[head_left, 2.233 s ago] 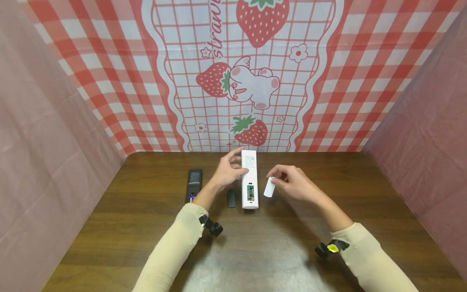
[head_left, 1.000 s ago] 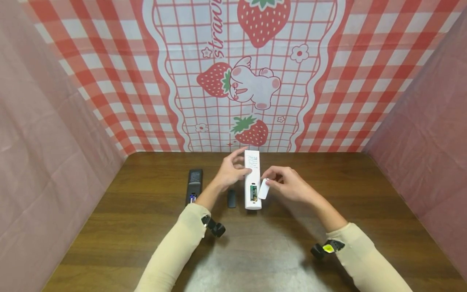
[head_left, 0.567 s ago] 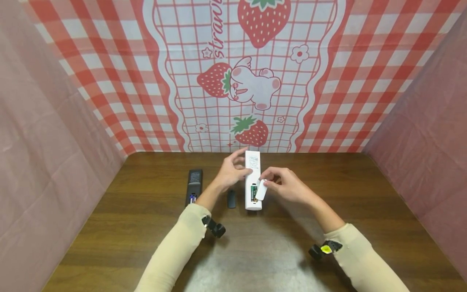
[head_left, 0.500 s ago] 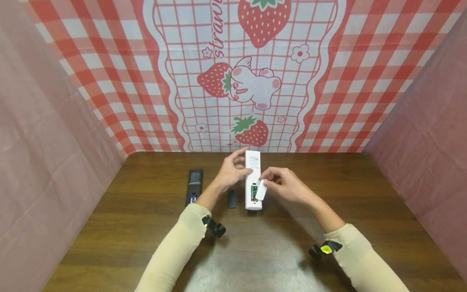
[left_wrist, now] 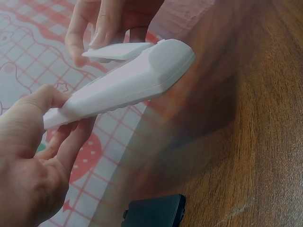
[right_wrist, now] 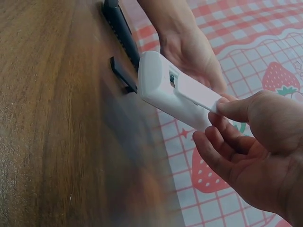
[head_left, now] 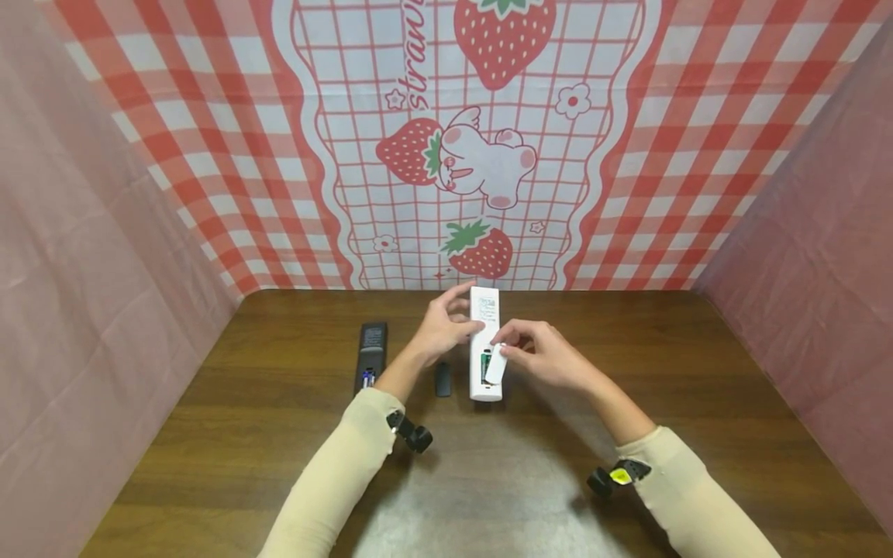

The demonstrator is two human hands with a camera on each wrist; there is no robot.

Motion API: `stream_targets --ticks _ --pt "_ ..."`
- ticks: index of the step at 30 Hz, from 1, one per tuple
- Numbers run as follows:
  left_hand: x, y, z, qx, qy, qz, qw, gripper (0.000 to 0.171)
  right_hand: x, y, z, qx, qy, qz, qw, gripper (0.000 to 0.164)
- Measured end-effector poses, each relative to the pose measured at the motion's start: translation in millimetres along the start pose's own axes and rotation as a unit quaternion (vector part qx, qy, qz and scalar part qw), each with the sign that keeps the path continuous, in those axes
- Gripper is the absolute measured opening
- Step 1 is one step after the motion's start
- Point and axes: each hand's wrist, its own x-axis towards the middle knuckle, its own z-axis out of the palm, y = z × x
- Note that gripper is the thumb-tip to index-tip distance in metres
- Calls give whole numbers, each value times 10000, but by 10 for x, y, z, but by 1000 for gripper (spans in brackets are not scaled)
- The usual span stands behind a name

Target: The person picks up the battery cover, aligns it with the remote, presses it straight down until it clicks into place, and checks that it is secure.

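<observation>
My left hand (head_left: 441,329) grips the upper part of a white remote control (head_left: 484,337), thumb on its back, held above the table with the battery side facing me. Between thumb and fingers my right hand (head_left: 547,353) pinches a white battery cover (head_left: 496,366). The cover lies slanted over the right part of the battery compartment; green shows in the part left uncovered. In the left wrist view the cover (left_wrist: 118,51) touches the remote near its end and is raised at the pinched end. The right wrist view shows a small gap of compartment beside the cover (right_wrist: 196,92).
A black remote (head_left: 372,353) lies on the wooden table (head_left: 488,480) to the left, its battery compartment uncovered, partly hidden by my left forearm. A black battery cover (head_left: 443,380) lies between it and the white remote. A strawberry-patterned cloth (head_left: 349,194) hangs behind the table.
The right hand has brought the white cover leftward from beside the remote onto its battery compartment. The left hand and the white remote have shifted slightly to the right.
</observation>
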Motion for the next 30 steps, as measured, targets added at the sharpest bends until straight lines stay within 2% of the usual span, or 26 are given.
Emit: stream_targets --ticks 16,30 --pt "0 8 17 64 -55 -56 9999 86 4 -32 63 -58 -53 -242 9997 8" --pt "1 0 16 54 -130 -99 9999 86 0 -47 76 -51 -132 -213 9997 9"
